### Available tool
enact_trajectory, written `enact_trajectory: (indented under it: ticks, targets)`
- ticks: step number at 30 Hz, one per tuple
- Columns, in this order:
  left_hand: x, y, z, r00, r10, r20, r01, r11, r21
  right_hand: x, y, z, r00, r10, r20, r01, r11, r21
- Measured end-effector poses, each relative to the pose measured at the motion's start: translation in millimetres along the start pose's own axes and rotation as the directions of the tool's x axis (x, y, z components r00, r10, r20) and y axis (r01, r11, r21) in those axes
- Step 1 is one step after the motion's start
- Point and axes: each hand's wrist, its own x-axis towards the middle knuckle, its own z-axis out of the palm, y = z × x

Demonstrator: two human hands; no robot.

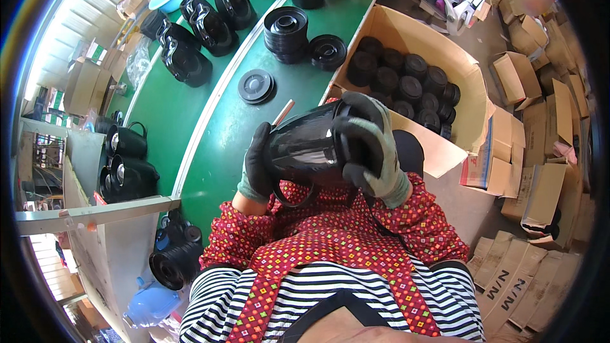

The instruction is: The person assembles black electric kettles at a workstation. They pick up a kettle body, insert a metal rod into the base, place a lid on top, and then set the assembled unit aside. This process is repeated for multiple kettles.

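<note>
A glossy black jug (305,143) lies tilted on its side in front of my chest, with its loop handle hanging below. My left hand (255,164), in a grey glove with a dark palm, is closed around the jug's left end. Wrapped around the dark right end is my right hand (379,143), gloved the same way; its fingers curl over the rim, and whether a lid sits there is hidden. A thin reddish stick (283,112) shows just above my left fingers. Beyond the jug, flat black discs (256,85) lie on the green table (222,133).
A stack of black round parts (286,32) stands farther back beside another round part (328,51). Several black jugs (206,25) line the back left. At right, an open carton (438,38) holds black cylinders. More cartons (546,197) lie on the floor.
</note>
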Motion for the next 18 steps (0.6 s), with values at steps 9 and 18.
enact_trajectory:
  ticks: [9,18]
  targets:
    - [-30.3,24.1,-30.5,0.961,0.235,-0.143,-0.206,0.959,0.194,-16.4,30.9,72.6,0.973,0.195,-0.121,-0.121,0.885,0.450]
    - [-71.6,60.3,-91.0,0.779,0.621,0.085,-0.561,0.631,0.536,43.4,39.5,128.0,0.958,-0.285,-0.029,0.274,0.883,0.381]
